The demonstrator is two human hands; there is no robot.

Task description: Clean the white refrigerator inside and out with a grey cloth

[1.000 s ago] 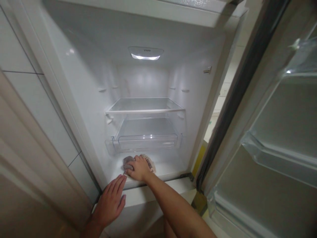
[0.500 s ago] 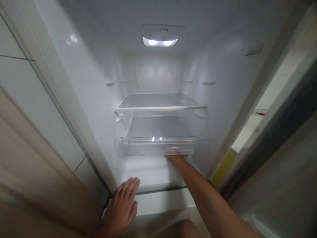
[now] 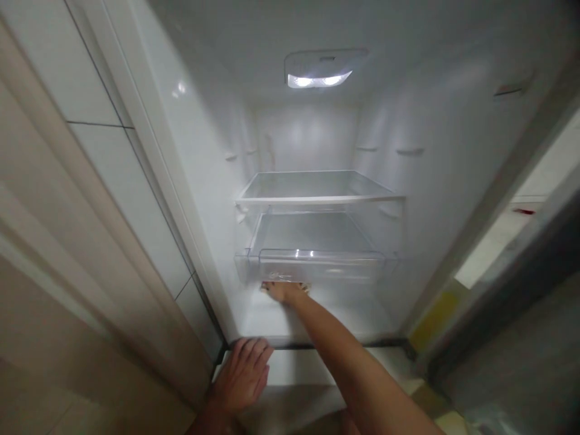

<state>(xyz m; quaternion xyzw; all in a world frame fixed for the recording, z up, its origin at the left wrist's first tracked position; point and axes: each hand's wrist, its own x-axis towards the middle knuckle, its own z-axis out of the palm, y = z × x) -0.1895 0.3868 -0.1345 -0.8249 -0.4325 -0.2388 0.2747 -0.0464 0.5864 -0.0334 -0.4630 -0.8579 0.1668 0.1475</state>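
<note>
My right hand reaches in under the clear drawer of an open refrigerator. It presses a light brownish cloth on the white bottom surface. Edges of the cloth stick out on both sides of the hand, and the drawer partly covers the fingers. At the front left, my left hand lies on the refrigerator's front ledge, holding nothing, with its fingers extended and slightly bent over the edge.
Above the drawer sits a glass shelf. A lit lamp is on the ceiling of the compartment. The tiled wall runs along the left, and the dark door edge stands on the right.
My right hand has moved left under the drawer, and the cloth now shows around it. The view has shifted, with the refrigerator further right. My left hand stays on the front ledge.
</note>
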